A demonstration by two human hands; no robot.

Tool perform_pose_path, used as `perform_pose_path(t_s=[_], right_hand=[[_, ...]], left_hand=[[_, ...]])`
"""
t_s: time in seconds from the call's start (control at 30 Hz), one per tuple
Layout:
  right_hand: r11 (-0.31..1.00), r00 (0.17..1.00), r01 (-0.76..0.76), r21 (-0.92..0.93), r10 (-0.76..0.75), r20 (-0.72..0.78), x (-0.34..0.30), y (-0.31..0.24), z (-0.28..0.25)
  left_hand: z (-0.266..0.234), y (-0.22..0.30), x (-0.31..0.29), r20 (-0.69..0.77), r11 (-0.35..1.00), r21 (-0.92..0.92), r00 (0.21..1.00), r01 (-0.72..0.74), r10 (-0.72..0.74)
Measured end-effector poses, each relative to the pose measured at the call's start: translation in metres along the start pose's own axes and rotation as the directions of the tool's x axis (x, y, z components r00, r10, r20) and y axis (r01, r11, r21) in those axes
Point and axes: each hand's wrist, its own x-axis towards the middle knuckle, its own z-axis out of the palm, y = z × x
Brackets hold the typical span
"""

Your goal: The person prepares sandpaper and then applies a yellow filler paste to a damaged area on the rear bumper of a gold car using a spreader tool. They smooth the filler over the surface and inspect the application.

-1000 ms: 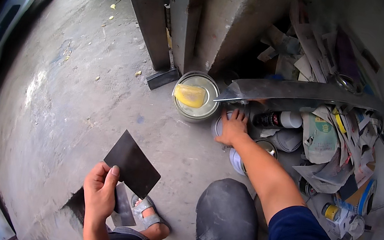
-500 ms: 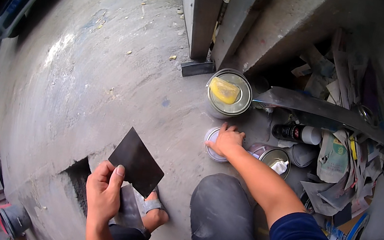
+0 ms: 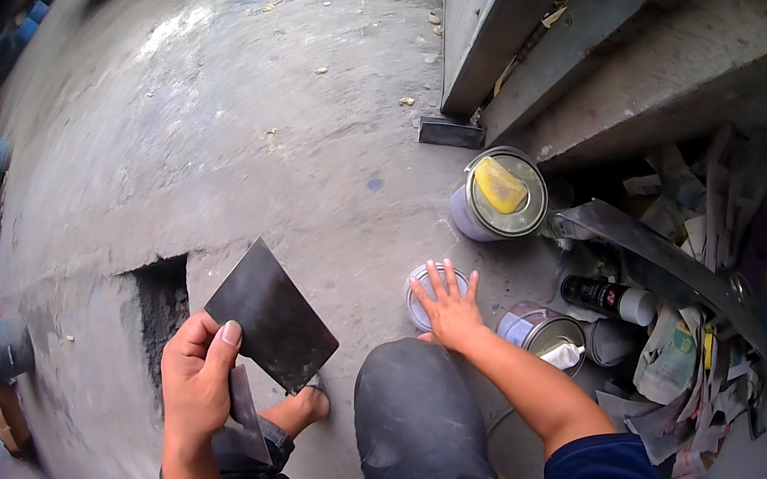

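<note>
My left hand (image 3: 199, 371) pinches a thin dark rectangular plate (image 3: 273, 312) between thumb and fingers, tilted above the floor. A second, smaller dark plate (image 3: 247, 415) shows below it, close to the palm; whether the same hand grips it is partly hidden. With fingers spread, my right hand (image 3: 452, 314) lies over a small round can (image 3: 415, 298) with a pale lid, covering its right side. Beyond stands a larger closed tin (image 3: 474, 221), a yellow sponge-like block (image 3: 500, 186) on its lid. Right of my hand is an open tin (image 3: 531, 330) with a white tube (image 3: 564, 355) on it.
A black spray can (image 3: 597, 296) with a white cap lies at the right, beside heaped newspaper (image 3: 666, 356) and a long dark curved panel (image 3: 665, 256). Concrete posts (image 3: 497, 45) rise ahead. A hole (image 3: 161, 309) breaks the floor at left.
My right fingers have gone from curled at the small can's rim to spread flat across its lid. The left hand still holds the dark plate. The view has shifted.
</note>
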Motion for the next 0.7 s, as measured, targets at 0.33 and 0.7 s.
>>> perform_pose_path(t_s=[0.33, 0.7], right_hand=[[0.997, 0.990, -0.077, -0.019, 0.074, -0.117, 0.027, 0.003, 0.006], [0.982, 0.982, -0.173, -0.079, 0.166, -0.094, 0.031, 0.000, -0.008]], left_hand=[[0.002, 0.002, -0.009, 0.002, 0.999, 0.032, 1.000, -0.013, 0.013], [0.005, 0.006, -0.007, 0.030, 0.997, 0.056, 0.998, -0.051, 0.049]])
